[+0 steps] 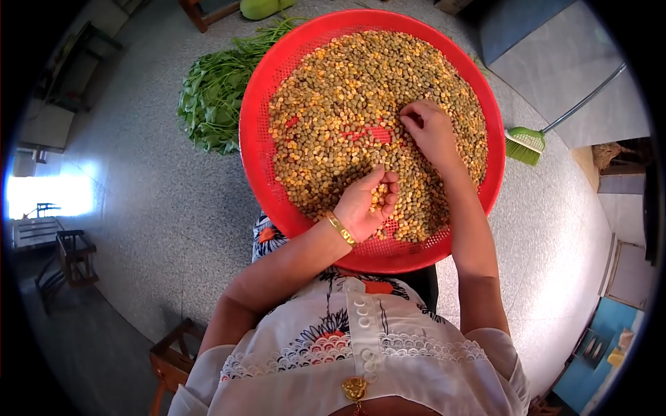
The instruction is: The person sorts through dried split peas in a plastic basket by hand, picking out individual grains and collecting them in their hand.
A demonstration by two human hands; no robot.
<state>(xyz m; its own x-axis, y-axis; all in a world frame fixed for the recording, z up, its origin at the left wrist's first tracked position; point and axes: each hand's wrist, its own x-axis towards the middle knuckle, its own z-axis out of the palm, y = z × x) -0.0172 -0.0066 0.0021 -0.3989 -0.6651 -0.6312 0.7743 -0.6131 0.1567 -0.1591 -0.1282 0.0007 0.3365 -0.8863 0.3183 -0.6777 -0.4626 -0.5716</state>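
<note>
A round red plastic sieve basket [251, 163] rests over my lap, filled with a mix of yellow corn kernels and olive-brown beans or seeds [361, 76]. Curled with the palm partly up, my left hand [365, 202] holds a small heap of yellow corn kernels [379, 197] above the near part of the mix. My right hand [430, 130] is over the right of centre, thumb and fingers drawn together in a pinch low over the mix; whatever is between the fingertips is too small to make out. Bare red mesh [378, 134] shows between the hands.
A bunch of leafy greens [211, 97] lies on the speckled floor left of the basket, with a green gourd [263, 7] beyond. To the right stands a green broom [525, 143]. Wooden chairs [75, 256] are at the left, a wooden stool [173, 353] at lower left.
</note>
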